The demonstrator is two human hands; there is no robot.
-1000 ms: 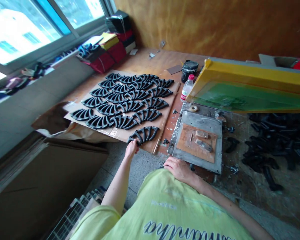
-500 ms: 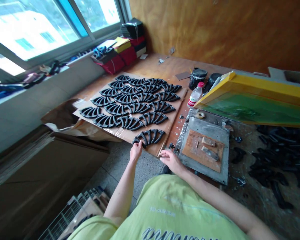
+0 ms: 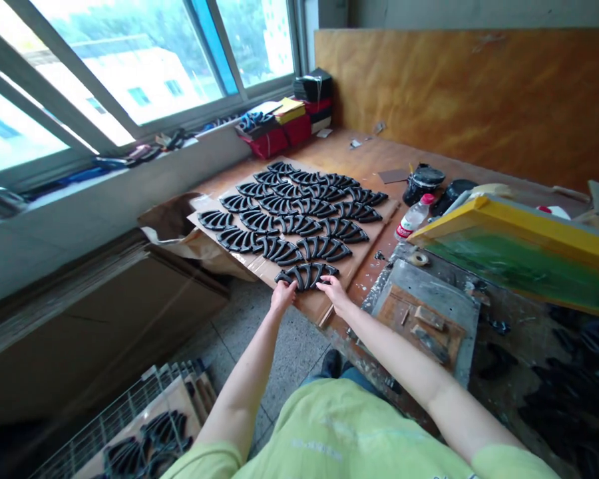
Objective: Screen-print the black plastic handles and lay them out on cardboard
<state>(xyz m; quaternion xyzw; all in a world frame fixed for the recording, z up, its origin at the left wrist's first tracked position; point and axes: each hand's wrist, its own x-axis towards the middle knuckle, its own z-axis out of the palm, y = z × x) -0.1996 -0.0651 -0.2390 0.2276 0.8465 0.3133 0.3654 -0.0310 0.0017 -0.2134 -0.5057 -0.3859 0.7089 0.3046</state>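
Black curved handle-like pieces [image 3: 307,207] lie in several fan-shaped rows on a flat cardboard sheet [image 3: 362,256]. The nearest fan of black curved pieces [image 3: 307,274] sits apart at the sheet's front corner, between my two hands. My left hand [image 3: 283,296] pinches the piece at the left end of this fan, thumb on top. At its right end my right hand [image 3: 333,293] has its fingers closed around the end piece. Fingertips on both sides are partly hidden against the black pieces.
To the right are a metal plate with a brown board [image 3: 397,313], a yellow-framed screen [image 3: 519,249], a bottle [image 3: 415,216] and black tubs [image 3: 423,183]. More black pieces [image 3: 574,399] lie piled at far right. A wire rack [image 3: 130,419] stands low at left.
My right hand has moved from beside the sheet's edge to the right end of the nearest fan. My left hand stays at the left end. The view has shifted, showing more window.
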